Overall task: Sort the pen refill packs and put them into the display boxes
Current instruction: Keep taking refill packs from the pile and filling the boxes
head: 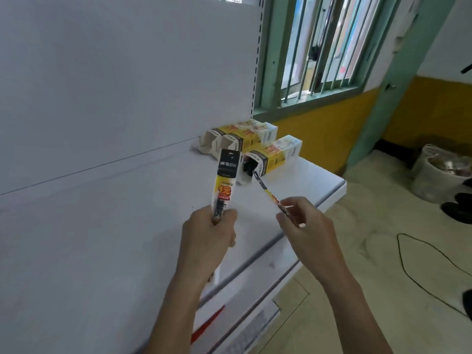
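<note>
White shelf: left hand grips upright refill pack; right hand pinches edge-on pack.

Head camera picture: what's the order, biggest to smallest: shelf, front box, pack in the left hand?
1. Shelf, by far.
2. Front box and pack look alike; the pack is nearer the camera, so no ranking there.

The left hand covers the near end of its refill pack; the right hand covers the near end of the edge-on pack. Print on the display boxes is too blurred to read.
</note>
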Demonstrator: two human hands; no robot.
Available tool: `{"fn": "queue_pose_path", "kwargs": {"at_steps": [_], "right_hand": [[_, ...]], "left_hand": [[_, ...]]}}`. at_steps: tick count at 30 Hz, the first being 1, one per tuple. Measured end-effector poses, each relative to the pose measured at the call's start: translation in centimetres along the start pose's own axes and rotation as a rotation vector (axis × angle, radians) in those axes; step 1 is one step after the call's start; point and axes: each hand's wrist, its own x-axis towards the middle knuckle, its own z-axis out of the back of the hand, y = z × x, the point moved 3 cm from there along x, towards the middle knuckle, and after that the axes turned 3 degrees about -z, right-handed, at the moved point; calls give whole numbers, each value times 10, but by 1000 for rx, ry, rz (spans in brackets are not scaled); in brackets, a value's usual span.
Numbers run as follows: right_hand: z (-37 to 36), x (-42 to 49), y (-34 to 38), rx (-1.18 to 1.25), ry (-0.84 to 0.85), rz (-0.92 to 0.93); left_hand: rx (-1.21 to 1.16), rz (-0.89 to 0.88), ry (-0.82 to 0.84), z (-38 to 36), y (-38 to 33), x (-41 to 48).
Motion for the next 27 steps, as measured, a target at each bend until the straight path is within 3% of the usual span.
{"fn": "queue_pose_path", "kwargs": {"at_steps": [7,10,13,16,22,27], "right_hand": [[11,101,-13,-115,59,46],[11,138,-16,-87,83,49],[5,180,-5,-129,132,178],[-5,215,2,-158,265,267],[-24,253,-2,-363,728,422],[-27,257,-12,-372,667,644]], "left_hand": [[26,102,-105,-31,-12,77],[143,98,-164,-31,-13,91],[263,70,-281,-23,-11,100],[277,75,-387,-24,-8,105],[345,107,-459,-66,-17,110],[300,100,-702,-101,-32,107]]}}
